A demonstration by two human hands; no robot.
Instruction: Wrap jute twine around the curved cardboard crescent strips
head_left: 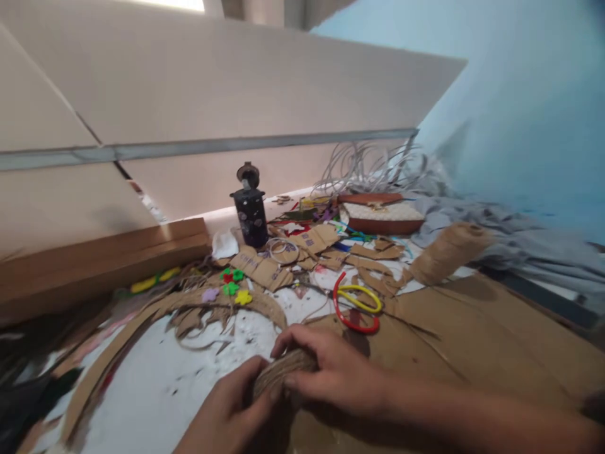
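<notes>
Both my hands meet low in the middle of the view on a small round object wrapped in jute twine (pixel 282 371). My left hand (pixel 231 407) grips it from below and the left, thumb pressed against the twine. My right hand (pixel 328 369) lies over its top and right side, fingers curled onto the wrapping. Just beyond my right hand lie scissors with red and yellow handles (pixel 355 306). A big spool of jute twine (pixel 447 251) lies on its side further right.
Cardboard scraps (pixel 265 268), coloured felt flowers (pixel 232 284), a dark glue gun stand (pixel 250 214) and a woven oval basket (pixel 382 214) crowd the white table. A brown cardboard sheet (pixel 472 334) covers the right. Wooden boards (pixel 94 258) lean at left; white cords (pixel 373 167) pile behind.
</notes>
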